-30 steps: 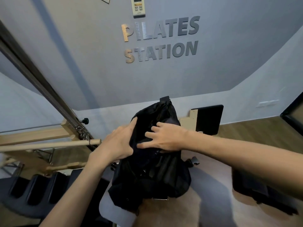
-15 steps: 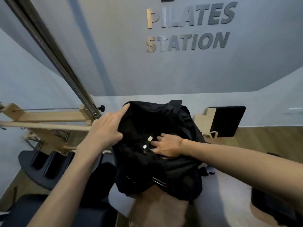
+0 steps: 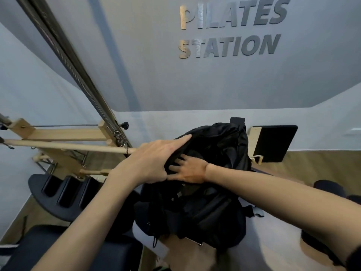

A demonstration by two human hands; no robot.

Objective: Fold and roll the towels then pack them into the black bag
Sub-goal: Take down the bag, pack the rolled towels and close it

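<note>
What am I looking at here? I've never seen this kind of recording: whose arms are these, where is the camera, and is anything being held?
The camera sits on a person's head, looking forward and down, so the two bare arms are that person's own. There is no machine. The left hand grips the upper rim of a soft black fabric bag, which stands on a light padded surface. The right hand reaches into the bag's opening with fingers spread. No towel shows; the bag's inside is too dark to see. Wooden Pilates equipment stands at left, and wall lettering reads "PILATES STATION".
</note>
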